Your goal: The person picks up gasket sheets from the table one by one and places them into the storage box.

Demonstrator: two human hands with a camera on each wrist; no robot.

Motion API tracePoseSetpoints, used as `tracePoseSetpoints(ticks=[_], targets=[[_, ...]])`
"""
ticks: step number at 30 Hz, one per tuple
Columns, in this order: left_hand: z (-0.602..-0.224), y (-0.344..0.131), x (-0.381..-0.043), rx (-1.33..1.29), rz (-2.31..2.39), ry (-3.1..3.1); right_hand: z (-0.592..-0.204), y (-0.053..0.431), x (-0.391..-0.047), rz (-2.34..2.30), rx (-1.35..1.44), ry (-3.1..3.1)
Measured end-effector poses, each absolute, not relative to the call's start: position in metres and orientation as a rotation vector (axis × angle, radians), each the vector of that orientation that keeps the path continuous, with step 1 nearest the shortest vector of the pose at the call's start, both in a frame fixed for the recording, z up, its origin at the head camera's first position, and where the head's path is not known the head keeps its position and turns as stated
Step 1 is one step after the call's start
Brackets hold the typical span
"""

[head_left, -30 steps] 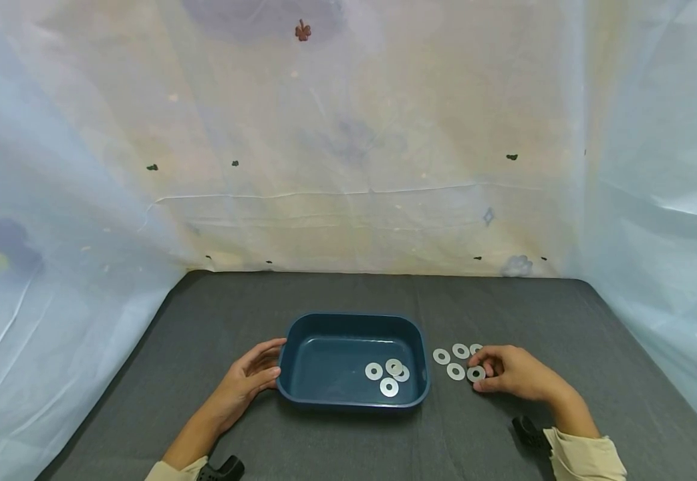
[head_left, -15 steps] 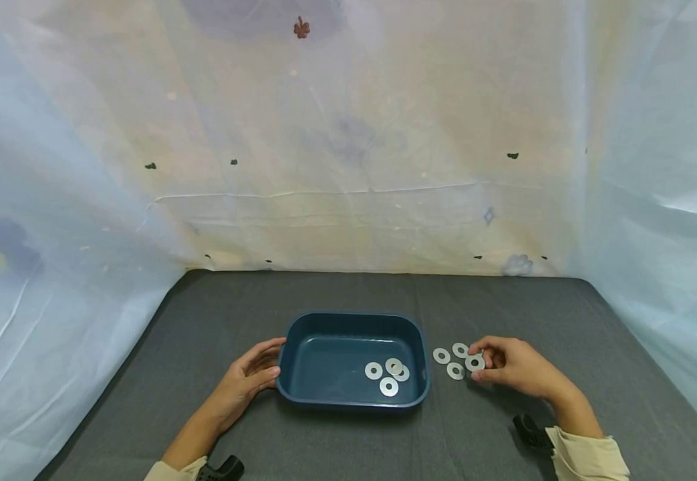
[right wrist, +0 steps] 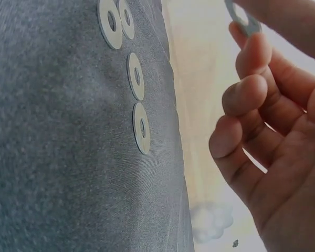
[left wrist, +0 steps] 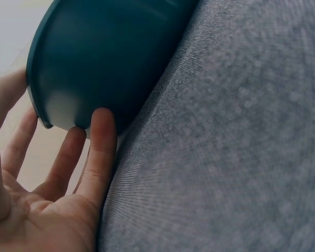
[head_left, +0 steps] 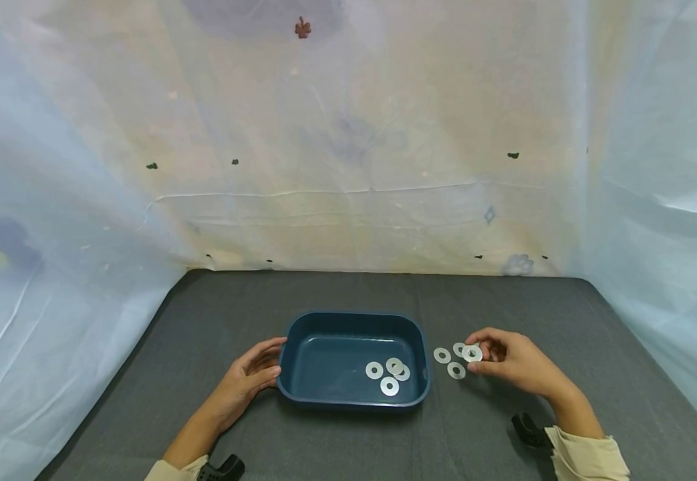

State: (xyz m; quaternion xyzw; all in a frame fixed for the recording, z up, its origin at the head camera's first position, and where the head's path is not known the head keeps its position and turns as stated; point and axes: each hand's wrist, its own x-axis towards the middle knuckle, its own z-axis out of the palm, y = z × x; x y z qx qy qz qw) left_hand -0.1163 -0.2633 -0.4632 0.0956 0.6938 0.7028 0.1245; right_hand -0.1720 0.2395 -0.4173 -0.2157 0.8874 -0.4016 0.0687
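A dark blue rectangular tray point(head_left: 330, 364) stands mid-table in the head view, with several flat metal washers point(head_left: 389, 393) in its right half. My left hand point(head_left: 246, 381) touches the tray's left end. In the left wrist view, nearly straight fingertips point(left wrist: 103, 121) meet the outer wall. To the right of the tray, my right hand point(head_left: 519, 364) pinches one washer point(head_left: 472, 360) between thumb and forefinger, raised over the cloth. Several loose washers point(right wrist: 139, 94) lie flat on the cloth below it; the held washer and hand partly cover them in the head view.
Dark grey cloth point(head_left: 348, 444) covers the table. Pale patterned sheets point(head_left: 348, 133) hang behind it and on both sides. A black wrist device point(head_left: 528, 431) sits below the right hand, another point(head_left: 222, 469) by the left sleeve.
My right hand has lifted the pinched washer off the cloth and moved it slightly up and left in the head view. The left hand and tray have stayed put.
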Motion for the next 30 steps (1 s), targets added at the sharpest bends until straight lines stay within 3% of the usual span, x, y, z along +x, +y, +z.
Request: tracePoseSetpoints(ticks=[30], targets=[[-0.4635,-0.2617,-0.1167,0.183,2.027,2.051,-0.4096,0.2368,-0.169,-1.276,-0.679,2.738]])
